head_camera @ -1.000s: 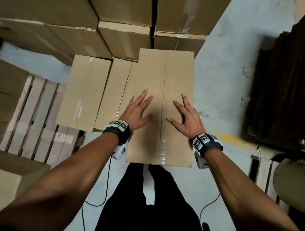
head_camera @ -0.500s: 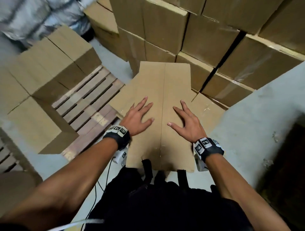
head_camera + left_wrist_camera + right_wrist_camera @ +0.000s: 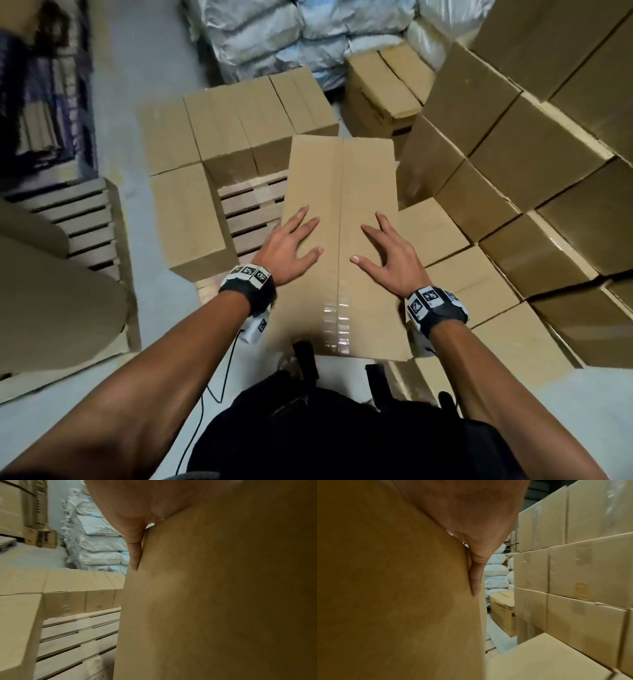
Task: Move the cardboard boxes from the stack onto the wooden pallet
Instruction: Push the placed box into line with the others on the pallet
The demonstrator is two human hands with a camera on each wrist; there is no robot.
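1. Cardboard stack [image 3: 513,154] rises at my right; the wooden pallet [image 3: 251,212] ahead is partly filled.
2. I carry the box [image 3: 342,192] over the pallet's bare slats.
3. It looks stiff, smooth, maybe heavy; I'd hold the lower edges.
4. My left hand [image 3: 291,246] and right hand [image 3: 390,260] lie flat on top, fingers [image 3: 301,217] spread apart.

Showing plain tan on the carried box [image 3: 342,246], with a glossy clear tape strip [image 3: 337,320] shining along its seam. Appearing the same tan across the stacked boxes [image 3: 534,161]. Showing pale, unpainted wood on the pallet slats [image 3: 251,212]. Looking white and light blue on the piled sacks [image 3: 291,37]. Bearing black-and-white square patterns on the dark wristbands [image 3: 248,274]. Reading pale grey on the floor [image 3: 150,48].
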